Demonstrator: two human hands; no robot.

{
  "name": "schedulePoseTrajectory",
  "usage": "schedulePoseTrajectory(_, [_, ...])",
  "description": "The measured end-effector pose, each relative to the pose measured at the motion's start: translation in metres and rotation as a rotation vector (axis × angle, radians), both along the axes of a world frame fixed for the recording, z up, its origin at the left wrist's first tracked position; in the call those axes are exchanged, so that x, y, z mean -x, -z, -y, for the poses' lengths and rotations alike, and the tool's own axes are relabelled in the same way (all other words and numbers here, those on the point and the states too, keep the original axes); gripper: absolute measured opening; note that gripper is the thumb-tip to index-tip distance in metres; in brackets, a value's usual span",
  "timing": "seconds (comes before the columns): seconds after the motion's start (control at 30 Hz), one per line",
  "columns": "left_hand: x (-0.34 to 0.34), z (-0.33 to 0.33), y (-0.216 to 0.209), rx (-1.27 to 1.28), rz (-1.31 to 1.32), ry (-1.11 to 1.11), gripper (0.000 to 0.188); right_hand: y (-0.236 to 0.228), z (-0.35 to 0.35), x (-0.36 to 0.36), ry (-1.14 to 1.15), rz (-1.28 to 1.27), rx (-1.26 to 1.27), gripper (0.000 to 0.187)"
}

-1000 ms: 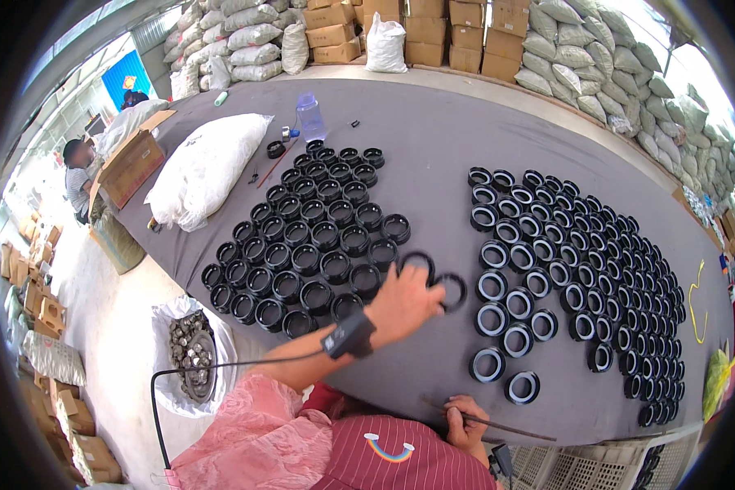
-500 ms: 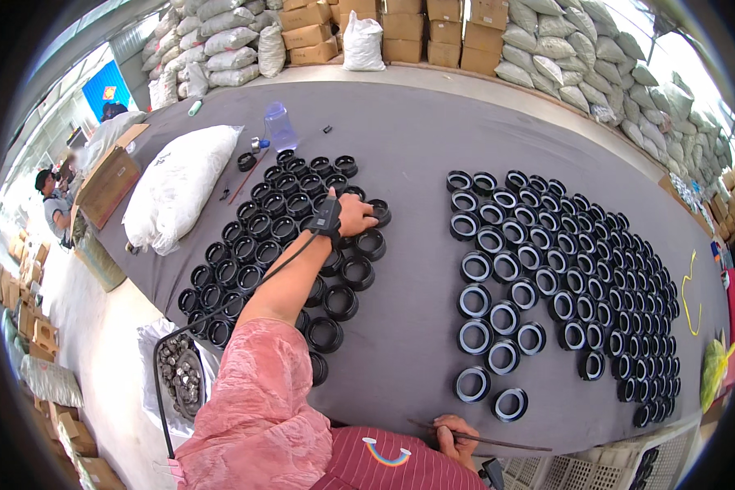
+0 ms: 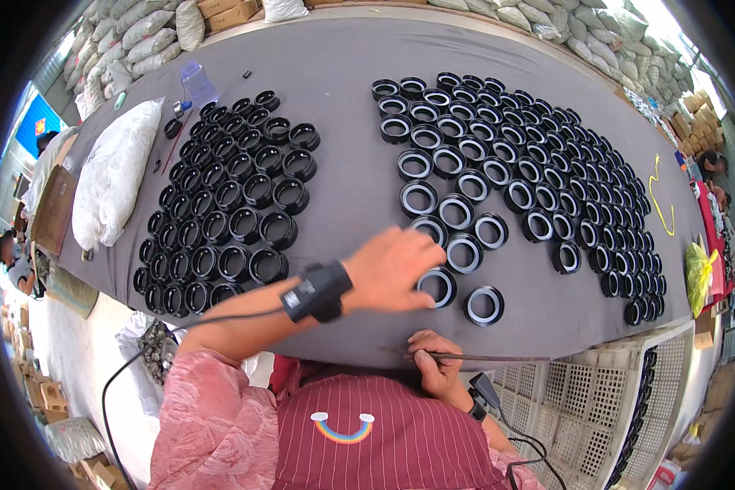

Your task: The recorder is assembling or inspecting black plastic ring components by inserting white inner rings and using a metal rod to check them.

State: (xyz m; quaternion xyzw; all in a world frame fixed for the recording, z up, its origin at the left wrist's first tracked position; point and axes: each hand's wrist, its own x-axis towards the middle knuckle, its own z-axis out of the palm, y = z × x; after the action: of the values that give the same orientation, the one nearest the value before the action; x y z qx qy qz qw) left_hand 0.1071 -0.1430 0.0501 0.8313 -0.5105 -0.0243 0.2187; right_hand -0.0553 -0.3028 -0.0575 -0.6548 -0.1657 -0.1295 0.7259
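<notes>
A black ring with a pale lining (image 3: pixel 452 289) lies on the surface (image 3: pixel 335 163) beside its neighbours, at the fingertips of the left hand (image 3: pixel 394 271), whose thumb and fingers are parted about the ring's left side, though whether they grip it I cannot tell. That forearm slants in from the lower left, palm down, while the right hand (image 3: pixel 434 365), near the surface's edge, curls closed around a thin dark rod (image 3: pixel 494 357) pointing rightward.

We see on table (image 3: pixel 318 73): white sack (image 3: pixel 116 173) along left edge, bluish bottle (image 3: pixel 198 83) near far-left corner, yellow cord (image 3: pixel 659 200) near right edge.
</notes>
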Motion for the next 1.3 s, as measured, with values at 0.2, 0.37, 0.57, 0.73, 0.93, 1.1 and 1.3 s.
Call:
schedulePoseTrajectory(0.2, [0.060, 0.034, 0.047, 0.158, -0.049, -0.275, 0.066, -0.013, 0.018, 0.028, 0.033, 0.065, 0.031, 0.011])
schedulePoseTrajectory(0.37, [0.079, 0.002, 0.062, 0.310, -0.083, -0.308, 0.057, -0.032, 0.025, 0.046, 0.193, -0.178, -0.123, 0.013])
schedulePoseTrajectory(0.57, [0.111, -0.046, 0.068, 0.359, -0.274, -0.232, 0.063, -0.031, 0.011, 0.032, 0.171, -0.232, 0.027, 0.008])
schedulePoseTrajectory(0.73, [0.122, -0.061, 0.081, 0.474, -0.251, -0.252, 0.046, -0.026, -0.005, 0.012, 0.164, -0.100, 0.280, 0.004])
schedulePoseTrajectory(0.93, [0.116, -0.060, 0.078, 0.429, -0.270, -0.255, 0.032, -0.032, -0.009, 0.002, 0.178, -0.029, 0.457, 0.001])
schedulePoseTrajectory(1.1, [0.115, -0.058, 0.079, 0.446, -0.262, -0.267, 0.028, -0.046, -0.008, -0.004, 0.167, 0.009, 0.555, 0.003])
schedulePoseTrajectory(1.3, [0.113, -0.058, 0.079, 0.399, -0.172, -0.254, 0.025, -0.066, 0.006, -0.011, 0.107, -0.118, 0.671, 0.007])
